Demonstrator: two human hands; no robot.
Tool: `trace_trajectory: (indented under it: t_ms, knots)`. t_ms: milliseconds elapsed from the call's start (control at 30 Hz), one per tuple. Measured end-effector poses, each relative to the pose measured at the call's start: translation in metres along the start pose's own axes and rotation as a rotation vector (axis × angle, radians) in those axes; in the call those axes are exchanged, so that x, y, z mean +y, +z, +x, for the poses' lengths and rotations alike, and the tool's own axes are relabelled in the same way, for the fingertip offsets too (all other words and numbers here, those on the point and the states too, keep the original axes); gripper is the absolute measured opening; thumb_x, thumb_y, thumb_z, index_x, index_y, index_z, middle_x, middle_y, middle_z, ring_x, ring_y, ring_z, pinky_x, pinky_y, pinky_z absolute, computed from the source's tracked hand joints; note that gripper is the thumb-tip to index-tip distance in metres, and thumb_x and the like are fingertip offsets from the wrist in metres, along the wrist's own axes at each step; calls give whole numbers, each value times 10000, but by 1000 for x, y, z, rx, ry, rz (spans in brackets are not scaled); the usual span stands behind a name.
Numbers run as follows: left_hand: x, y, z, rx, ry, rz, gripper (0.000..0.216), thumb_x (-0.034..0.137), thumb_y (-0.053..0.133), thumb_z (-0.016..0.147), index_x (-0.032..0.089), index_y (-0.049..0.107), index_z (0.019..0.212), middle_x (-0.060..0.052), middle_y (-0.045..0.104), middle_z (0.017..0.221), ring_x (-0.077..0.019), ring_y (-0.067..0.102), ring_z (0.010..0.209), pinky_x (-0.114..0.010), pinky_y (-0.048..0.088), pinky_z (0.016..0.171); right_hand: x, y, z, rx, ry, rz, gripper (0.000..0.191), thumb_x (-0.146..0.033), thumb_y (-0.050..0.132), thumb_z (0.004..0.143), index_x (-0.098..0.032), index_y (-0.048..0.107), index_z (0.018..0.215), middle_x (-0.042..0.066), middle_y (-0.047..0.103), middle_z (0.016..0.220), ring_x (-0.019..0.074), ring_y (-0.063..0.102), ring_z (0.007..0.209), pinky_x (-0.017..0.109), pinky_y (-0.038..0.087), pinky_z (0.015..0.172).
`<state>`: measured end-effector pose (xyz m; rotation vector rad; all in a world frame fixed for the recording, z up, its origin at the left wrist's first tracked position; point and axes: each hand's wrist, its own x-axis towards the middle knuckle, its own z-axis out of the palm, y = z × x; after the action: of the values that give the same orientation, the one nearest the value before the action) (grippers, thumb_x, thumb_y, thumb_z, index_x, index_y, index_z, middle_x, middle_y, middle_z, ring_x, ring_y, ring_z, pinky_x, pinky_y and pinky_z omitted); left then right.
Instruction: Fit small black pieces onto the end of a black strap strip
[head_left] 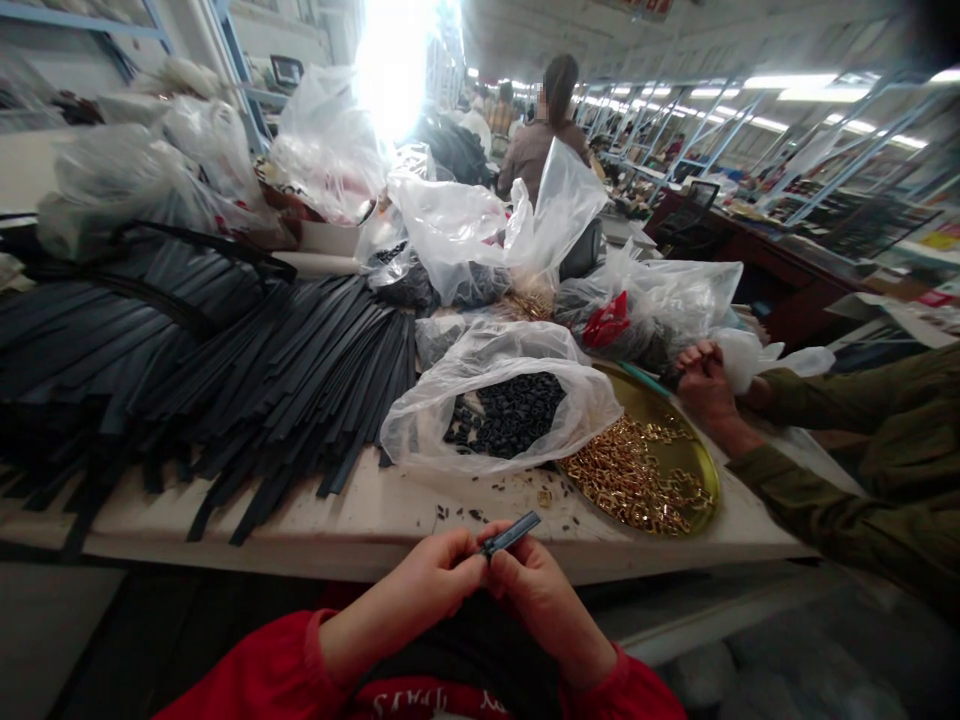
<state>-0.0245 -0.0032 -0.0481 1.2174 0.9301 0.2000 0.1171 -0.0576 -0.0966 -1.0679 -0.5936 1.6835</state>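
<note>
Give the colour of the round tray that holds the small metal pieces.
The round tray is yellowish gold, seen best in the head view.

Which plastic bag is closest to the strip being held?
The open bag of little black pieces, left of the gold tray; the other bags sit farther from the held strip.

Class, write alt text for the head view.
A person's left hand and right hand hold a dark strip before a worktable bearing black straps, an open plastic bag of small black pieces and a round tray of gold-coloured metal pieces.
</note>
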Motion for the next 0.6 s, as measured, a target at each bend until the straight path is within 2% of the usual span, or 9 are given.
trace_trajectory:
  t_ms: [167, 400, 600]
  knots:
    - [-5, 5, 0, 26, 62, 115, 165, 292, 403, 775, 156, 488, 733, 54, 456, 553, -66, 431, 414, -173, 292, 377, 0, -2, 3, -28, 39, 61, 307, -383, 674, 684, -183, 576, 895, -21, 536, 667, 70, 421, 513, 195, 305, 490]
    - [-11, 9, 1, 83, 100, 183, 125, 279, 398, 786, 177, 440, 727, 37, 493, 614, -78, 458, 437, -182, 342, 399, 2, -5, 6, -58, 58, 99, 272, -358, 664, 700, -176, 586, 886, -13, 539, 671, 76, 432, 531, 200, 311, 517]
    - [-5, 10, -1, 149, 110, 355, 146, 267, 395, 795, 173, 479, 722, 13, 515, 624, -116, 483, 521, -214, 343, 468, 3, -7, 7, -72, 42, 124, 250, -330, 662, 708, -167, 598, 886, -12, 537, 661, 65, 409, 533, 188, 283, 517]
